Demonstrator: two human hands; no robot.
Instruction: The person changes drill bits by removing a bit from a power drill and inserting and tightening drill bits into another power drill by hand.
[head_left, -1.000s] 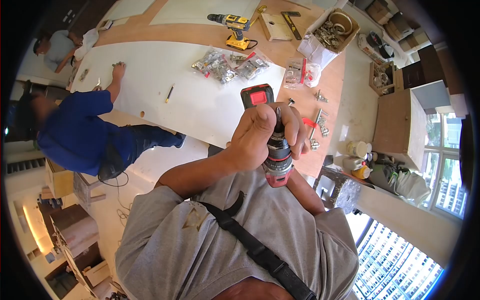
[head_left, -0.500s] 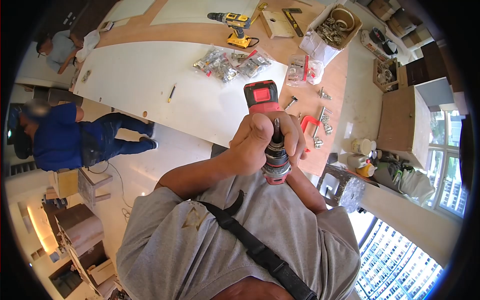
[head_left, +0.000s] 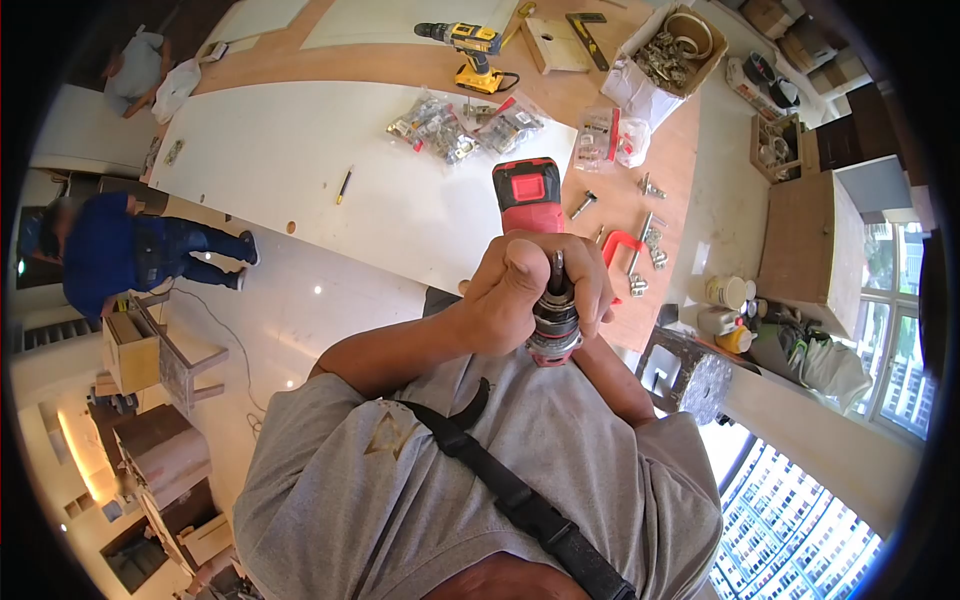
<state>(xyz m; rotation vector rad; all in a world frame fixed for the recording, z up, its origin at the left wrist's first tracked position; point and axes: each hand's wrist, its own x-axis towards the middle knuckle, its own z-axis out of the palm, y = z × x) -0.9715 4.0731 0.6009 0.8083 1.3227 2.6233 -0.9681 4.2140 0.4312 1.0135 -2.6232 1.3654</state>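
Note:
In front of my chest is a red and black cordless drill (head_left: 530, 195), its battery end toward the table and its chuck toward me. My left hand (head_left: 505, 295) is closed around the drill's front, thumb on top, beside a metal bit that points up. From the other side my right hand (head_left: 585, 275) wraps the drill too, its fingers partly hidden. Just beyond lie a loose bit (head_left: 583, 205) and a red clamp (head_left: 622, 250) on the wooden tabletop.
On the white board (head_left: 290, 150) are a pen (head_left: 344, 186) and bagged hardware (head_left: 435, 125). Behind stand a yellow drill (head_left: 475, 55) and a box of metal parts (head_left: 665, 60). A person in blue (head_left: 110, 250) stands left; another person (head_left: 135, 75) is behind the table.
The person in blue has moved away from the table, toward the left. My view has shifted slightly, and both my hands keep their hold on the drill.

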